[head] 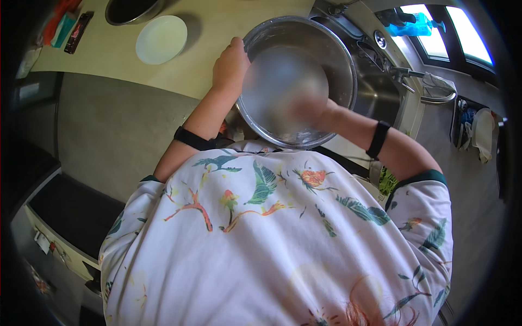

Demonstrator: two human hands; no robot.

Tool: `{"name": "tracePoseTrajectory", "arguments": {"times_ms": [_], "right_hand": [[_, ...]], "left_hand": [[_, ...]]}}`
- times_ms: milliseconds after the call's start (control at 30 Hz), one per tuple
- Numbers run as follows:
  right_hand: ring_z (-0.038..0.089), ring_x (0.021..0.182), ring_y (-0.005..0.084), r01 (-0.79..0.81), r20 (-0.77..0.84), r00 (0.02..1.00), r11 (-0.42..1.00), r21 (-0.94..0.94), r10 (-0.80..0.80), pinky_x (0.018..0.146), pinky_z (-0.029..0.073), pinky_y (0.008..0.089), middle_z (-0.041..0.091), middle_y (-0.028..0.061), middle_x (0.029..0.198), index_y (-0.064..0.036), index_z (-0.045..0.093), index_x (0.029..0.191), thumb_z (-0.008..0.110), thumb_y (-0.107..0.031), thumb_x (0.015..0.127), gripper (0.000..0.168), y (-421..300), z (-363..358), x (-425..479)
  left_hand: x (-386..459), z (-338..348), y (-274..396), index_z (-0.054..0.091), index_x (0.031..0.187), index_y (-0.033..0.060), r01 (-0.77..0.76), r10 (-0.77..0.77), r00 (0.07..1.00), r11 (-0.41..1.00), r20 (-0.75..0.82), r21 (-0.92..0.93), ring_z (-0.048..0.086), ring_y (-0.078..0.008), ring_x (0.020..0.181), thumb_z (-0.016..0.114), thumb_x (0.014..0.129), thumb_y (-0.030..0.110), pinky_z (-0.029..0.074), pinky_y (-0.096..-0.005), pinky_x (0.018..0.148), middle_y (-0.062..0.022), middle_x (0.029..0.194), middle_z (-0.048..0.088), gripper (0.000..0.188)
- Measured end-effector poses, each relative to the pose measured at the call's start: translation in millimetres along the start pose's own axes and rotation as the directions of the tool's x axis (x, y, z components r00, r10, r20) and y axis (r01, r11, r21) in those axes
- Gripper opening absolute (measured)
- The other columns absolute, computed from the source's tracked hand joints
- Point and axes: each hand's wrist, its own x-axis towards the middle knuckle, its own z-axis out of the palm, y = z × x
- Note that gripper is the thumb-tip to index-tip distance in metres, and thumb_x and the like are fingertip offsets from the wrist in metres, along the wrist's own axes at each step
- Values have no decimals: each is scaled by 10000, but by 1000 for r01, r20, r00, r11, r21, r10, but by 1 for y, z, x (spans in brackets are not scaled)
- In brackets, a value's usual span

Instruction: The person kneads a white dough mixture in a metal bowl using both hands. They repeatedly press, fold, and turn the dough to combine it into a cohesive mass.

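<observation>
A large stainless steel bowl (343,77) is tilted in front of my chest, between the counter and the sink. Its left rim is gripped by my left hand (231,67), thumb uppermost. My right hand (315,112) reaches over the near right rim into the bowl. A round blurred patch covers the bowl's middle and most of that hand, so its fingers and whatever they touch are hidden. White residue streaks the inner wall near the upper left and along the bottom rim.
On the counter (110,53) stand a white bowl (161,40), a dark metal pot (132,10) and a narrow dark red packet (78,32). A steel sink (377,95) with a faucet (403,75) lies to the right. A blue soap bottle (416,25) is by the window.
</observation>
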Motion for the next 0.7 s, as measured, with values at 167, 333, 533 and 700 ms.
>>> {"name": "tracePoseTrajectory", "arguments": {"times_ms": [167, 333, 533, 700], "right_hand": [[579, 970, 269, -126, 0, 992, 991, -52, 126, 849, 456, 348, 625, 114, 1029, -83, 632, 1039, 586, -173, 840, 223, -20, 20, -3], [590, 878, 259, -68, -201, 976, 994, 84, 83, 781, 462, 370, 627, 130, 932, -74, 628, 983, 618, -217, 780, 248, 28, 50, 37], [633, 696, 295, -187, -233, 956, 982, -22, 177, 610, 484, 419, 635, 159, 741, -74, 598, 859, 624, -233, 707, 222, 9, -46, 83], [649, 846, 280, -157, -348, 926, 988, 0, 147, 732, 509, 371, 660, 155, 883, -25, 561, 1071, 624, -285, 825, 364, 55, -84, 95]], "left_hand": [[-5, -4, 6, 463, 1003, -30, -21, 19, 999, 997, 26, 76, 594, -451, 800, 535, 848, 84, 476, -499, 691, -264, 832, 617, 205], [-1, -1, 9, 460, 1014, -23, -32, 29, 999, 996, 37, 77, 595, -449, 798, 535, 847, 82, 478, -502, 688, -264, 829, 617, 211], [4, -2, 2, 458, 1052, -25, -51, 43, 995, 994, 85, 96, 605, -437, 808, 549, 846, 87, 479, -495, 684, -266, 834, 619, 252], [5, -4, 1, 454, 1001, -10, -2, -2, 998, 997, 58, 71, 607, -433, 817, 554, 848, 80, 475, -480, 681, -267, 838, 618, 204]]}}
